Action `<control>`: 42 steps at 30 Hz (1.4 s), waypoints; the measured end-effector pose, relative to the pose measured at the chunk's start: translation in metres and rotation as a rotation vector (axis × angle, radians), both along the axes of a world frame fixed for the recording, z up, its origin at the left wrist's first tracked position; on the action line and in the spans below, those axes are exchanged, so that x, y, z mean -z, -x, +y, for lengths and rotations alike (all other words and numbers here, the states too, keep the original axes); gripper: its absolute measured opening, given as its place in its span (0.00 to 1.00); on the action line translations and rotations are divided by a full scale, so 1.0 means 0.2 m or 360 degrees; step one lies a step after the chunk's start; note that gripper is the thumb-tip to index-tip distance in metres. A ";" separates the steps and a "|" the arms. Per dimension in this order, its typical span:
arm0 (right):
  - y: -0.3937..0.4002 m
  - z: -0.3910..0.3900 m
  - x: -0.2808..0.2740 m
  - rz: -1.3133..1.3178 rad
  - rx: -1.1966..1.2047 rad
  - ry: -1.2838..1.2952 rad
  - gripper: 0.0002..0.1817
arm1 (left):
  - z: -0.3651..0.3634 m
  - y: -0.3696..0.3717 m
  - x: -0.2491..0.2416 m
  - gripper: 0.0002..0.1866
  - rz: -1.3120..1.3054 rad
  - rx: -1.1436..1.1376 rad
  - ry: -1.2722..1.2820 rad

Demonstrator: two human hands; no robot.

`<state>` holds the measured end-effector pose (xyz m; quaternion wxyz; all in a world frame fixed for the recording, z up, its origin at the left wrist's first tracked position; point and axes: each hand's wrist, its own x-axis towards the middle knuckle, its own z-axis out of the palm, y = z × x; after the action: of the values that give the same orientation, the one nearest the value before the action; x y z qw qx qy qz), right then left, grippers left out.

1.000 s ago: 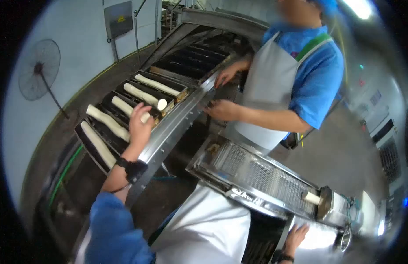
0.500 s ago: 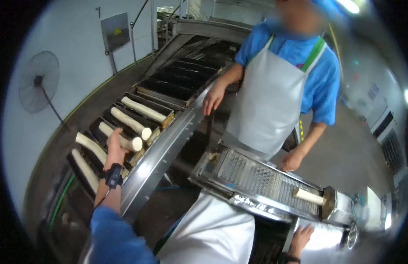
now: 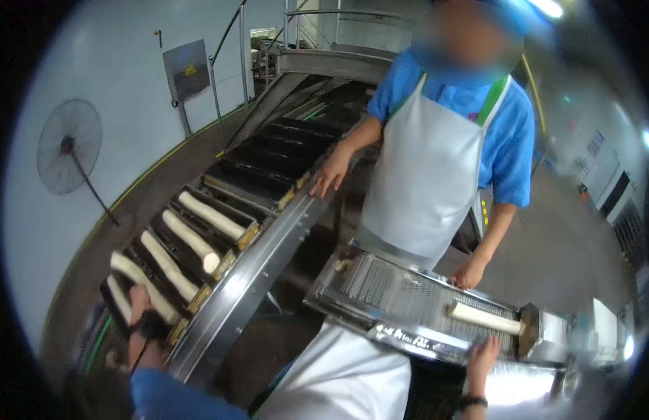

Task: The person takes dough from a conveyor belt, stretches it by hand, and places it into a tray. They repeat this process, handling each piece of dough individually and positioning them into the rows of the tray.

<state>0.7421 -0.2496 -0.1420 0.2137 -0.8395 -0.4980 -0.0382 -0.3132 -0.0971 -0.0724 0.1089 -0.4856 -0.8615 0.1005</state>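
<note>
The second dough roll (image 3: 136,274) from the near end lies along its black tray at eight o'clock, the left hand (image 3: 140,302) at its side; whether that grip is closed I cannot tell. The third roll (image 3: 167,264), under this hand half a second ago, now lies free, so it seems settled. At four o'clock, the right hand (image 3: 482,357), loose-fingered and seemingly empty, is beside the mesh conveyor (image 3: 398,287), where another roll (image 3: 485,318) reaches farther out.

Food factory, mesh conveyor (image 3: 391,281), pale dough rolls (image 3: 211,215) in black pans (image 3: 249,179), aproned worker (image 3: 431,168)
</note>
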 end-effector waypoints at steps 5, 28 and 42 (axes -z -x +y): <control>0.06 0.61 -0.09 0.0022 -0.0562 -0.0029 0.29 | -0.11 -0.11 -0.30 0.21 -0.0995 -0.0390 -0.0894; 0.10 0.92 -0.47 0.1739 -0.0014 -0.0367 0.20 | 0.26 -1.54 -0.58 0.33 -0.1612 -0.0127 -0.1620; -0.30 -0.71 -0.21 0.0644 0.0931 -0.1156 0.17 | 0.80 -2.87 -0.50 0.19 -0.1248 0.1307 -0.0712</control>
<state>0.8018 -0.3923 -0.0990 0.5644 -0.8060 -0.1452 -0.1039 0.2617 0.0632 0.0280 -0.0873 -0.7443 -0.5800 -0.3194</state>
